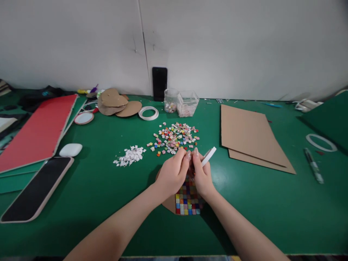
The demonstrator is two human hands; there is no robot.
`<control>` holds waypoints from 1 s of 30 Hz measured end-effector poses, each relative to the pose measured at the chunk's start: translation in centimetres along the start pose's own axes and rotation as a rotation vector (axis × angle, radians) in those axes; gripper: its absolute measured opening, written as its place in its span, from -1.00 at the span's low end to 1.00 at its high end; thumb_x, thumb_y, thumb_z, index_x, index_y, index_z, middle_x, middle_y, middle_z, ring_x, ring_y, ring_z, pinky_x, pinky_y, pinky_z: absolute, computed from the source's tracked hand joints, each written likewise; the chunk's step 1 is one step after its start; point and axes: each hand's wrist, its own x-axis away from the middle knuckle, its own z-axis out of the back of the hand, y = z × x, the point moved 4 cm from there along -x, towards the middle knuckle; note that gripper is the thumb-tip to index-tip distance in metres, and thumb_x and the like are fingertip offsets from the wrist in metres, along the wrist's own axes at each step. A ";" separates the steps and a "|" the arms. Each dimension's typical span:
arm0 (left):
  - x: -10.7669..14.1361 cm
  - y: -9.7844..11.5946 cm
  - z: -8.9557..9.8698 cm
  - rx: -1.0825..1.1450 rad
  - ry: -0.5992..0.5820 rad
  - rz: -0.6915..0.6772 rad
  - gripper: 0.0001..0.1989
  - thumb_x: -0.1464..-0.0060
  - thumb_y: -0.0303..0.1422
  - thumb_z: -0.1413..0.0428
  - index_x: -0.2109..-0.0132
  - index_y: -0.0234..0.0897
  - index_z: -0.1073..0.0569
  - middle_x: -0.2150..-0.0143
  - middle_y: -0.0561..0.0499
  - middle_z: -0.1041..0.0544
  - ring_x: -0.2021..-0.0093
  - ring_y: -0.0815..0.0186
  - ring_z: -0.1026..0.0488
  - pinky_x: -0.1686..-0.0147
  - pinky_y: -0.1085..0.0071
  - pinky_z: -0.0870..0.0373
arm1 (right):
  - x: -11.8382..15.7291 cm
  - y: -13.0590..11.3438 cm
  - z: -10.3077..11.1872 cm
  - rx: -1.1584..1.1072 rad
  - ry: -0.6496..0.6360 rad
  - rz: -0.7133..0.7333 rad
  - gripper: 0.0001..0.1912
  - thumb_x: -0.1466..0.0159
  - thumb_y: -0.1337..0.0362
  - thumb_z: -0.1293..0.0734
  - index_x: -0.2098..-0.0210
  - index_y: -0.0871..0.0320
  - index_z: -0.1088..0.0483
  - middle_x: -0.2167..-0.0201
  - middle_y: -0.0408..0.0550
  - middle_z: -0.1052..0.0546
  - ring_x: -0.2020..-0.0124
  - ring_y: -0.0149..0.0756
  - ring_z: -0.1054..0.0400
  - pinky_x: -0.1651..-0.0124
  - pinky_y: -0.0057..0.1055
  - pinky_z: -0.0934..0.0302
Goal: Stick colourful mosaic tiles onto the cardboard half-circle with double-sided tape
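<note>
Both of my hands meet over a cardboard piece (169, 205) partly covered in rows of coloured mosaic tiles (187, 203). My right hand (203, 178) is closed on a roll of white tape (209, 156), which sticks out edge-on between its fingers. My left hand (171, 174) is pinched, thumb against fingers, right beside the right thumb. Whatever sits between its fingertips is too small and hidden to make out. A loose heap of small coloured tiles (176, 137) lies just beyond the hands. To the left is a little pile of white paper bits (131, 156).
Cardboard sheets (247, 137) lie to the right, near a marker pen (313, 166) and a white ring (321, 142). Behind stand clear containers (187, 104), a phone (160, 83), a tape roll (148, 113) and cardboard discs (111, 102). At left are another phone (38, 190) and a red board (40, 130).
</note>
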 end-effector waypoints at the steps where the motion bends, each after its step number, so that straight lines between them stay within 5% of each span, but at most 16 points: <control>1: 0.0 0.0 0.0 -0.008 0.000 -0.006 -0.76 -0.25 -0.30 0.25 0.40 -0.21 -0.09 0.54 0.14 -0.18 0.57 0.41 -0.16 0.56 0.45 -0.02 | 0.0 0.1 0.0 -0.005 -0.006 -0.005 -0.64 -0.29 0.02 -0.13 0.51 0.12 -0.22 0.64 -0.26 -0.10 0.65 -0.47 0.09 0.63 -0.51 0.08; 21: 0.1 -0.3 0.0 -0.081 0.007 0.021 -0.76 -0.25 -0.31 0.27 0.40 -0.20 -0.06 0.55 0.12 -0.19 0.58 0.39 -0.17 0.57 0.45 -0.03 | 0.2 0.4 -0.2 0.070 -0.046 0.028 -0.68 -0.32 0.10 -0.11 0.48 0.13 -0.20 0.61 -0.25 -0.12 0.62 -0.47 0.03 0.59 -0.50 0.07; 30: 0.1 -0.4 -0.4 -0.075 -0.001 0.049 -0.76 -0.25 -0.28 0.28 0.39 -0.20 -0.07 0.51 0.10 -0.22 0.53 0.36 -0.22 0.51 0.42 -0.07 | 0.5 0.1 -0.4 0.230 0.024 0.182 -0.71 -0.35 0.23 -0.07 0.49 0.12 -0.16 0.60 -0.23 -0.18 0.57 -0.43 -0.07 0.51 -0.46 0.02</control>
